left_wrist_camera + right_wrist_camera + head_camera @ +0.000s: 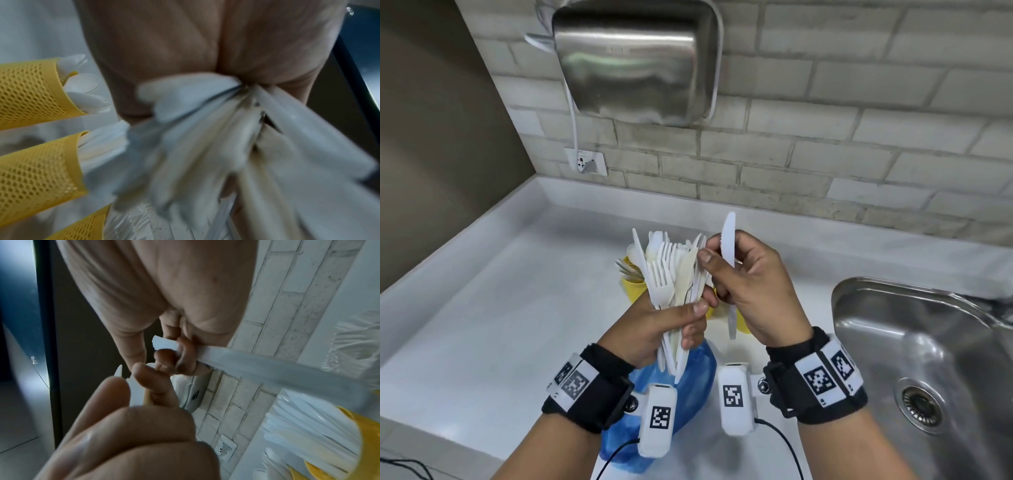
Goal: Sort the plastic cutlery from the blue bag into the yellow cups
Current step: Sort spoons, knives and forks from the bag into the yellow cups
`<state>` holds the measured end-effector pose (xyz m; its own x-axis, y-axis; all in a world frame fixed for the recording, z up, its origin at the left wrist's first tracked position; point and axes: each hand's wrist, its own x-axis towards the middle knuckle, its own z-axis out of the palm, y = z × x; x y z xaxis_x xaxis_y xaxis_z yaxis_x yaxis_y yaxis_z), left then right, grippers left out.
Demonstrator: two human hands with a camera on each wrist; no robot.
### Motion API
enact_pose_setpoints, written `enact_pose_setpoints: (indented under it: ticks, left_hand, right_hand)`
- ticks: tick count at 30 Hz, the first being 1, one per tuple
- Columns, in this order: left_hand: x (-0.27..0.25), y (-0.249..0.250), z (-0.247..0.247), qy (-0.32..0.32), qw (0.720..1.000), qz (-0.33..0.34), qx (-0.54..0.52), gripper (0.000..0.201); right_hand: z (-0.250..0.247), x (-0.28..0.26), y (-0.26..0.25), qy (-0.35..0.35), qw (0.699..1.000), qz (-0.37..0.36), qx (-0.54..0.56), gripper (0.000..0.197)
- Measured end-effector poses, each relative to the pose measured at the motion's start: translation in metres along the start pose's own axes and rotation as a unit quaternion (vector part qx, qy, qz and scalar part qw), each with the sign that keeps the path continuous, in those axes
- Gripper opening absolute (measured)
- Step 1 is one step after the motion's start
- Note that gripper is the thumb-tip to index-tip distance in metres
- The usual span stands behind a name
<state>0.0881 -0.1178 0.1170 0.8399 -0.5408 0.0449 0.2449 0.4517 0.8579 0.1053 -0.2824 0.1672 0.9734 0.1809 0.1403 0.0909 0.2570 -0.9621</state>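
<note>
From the head view, my left hand is clamped round a bundle of forks, spoons and knives, held upright over the blue bag on the bench. My right hand grips one knife, blade up, handle pointing down past my palm toward a yellow cup just below and behind it. So the knife's long axis is near vertical and the cup lies straight under the handle end; I judge the coming move a short drop, handle first, and the right hand is the nearer one. From the left wrist, the fist is closed on the handles, which fan out blurred toward the camera, and three mesh cups stand side by side to one side, the far two showing white cutlery. From the right wrist, my curled fingers pinch the knife, its length running off toward a cup already full of knives.
</note>
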Motion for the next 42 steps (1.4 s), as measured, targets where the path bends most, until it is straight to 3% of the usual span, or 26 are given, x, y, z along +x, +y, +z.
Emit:
enact_pose_setpoints:
  ticks: [14, 21, 24, 29, 32, 38, 42]
  left_hand:
    - [0.005, -0.001, -0.008, -0.032, 0.999, -0.014, 0.009, 0.036]
    - [0.001, 0.004, -0.013, -0.031, 0.999, -0.013, 0.016, 0.029]
    - [0.000, 0.004, -0.013, -0.018, 1.000, -0.012, 0.023, 0.039]
    - [-0.001, 0.001, -0.010, 0.006, 0.998, 0.007, 0.064, 0.027]
    - [0.000, -0.002, -0.010, 0.023, 0.998, 0.005, 0.064, 0.030]
    - [0.002, -0.005, -0.012, 0.066, 0.996, 0.017, 0.059, 0.046]
    - [0.000, -0.003, -0.012, 0.097, 0.993, 0.028, 0.065, 0.044]
  right_hand:
    - [-0.005, 0.012, -0.005, 0.016, 0.999, 0.018, 0.046, 0.008]
    - [0.001, 0.012, -0.006, 0.006, 0.999, 0.045, -0.008, 0.022]
    - [0.003, 0.012, -0.007, 0.015, 0.998, 0.047, -0.032, 0.017]
    - [0.004, 0.011, -0.004, 0.058, 0.991, -0.006, -0.120, 0.016]
    - [0.000, 0.009, -0.004, 0.072, 0.979, -0.045, -0.183, 0.020]
    - [-0.007, 0.013, 0.000, 0.119, 0.967, -0.085, -0.209, 0.019]
    - [-0.013, 0.016, 0.008, 0.176, 0.968, -0.090, -0.154, 0.023]
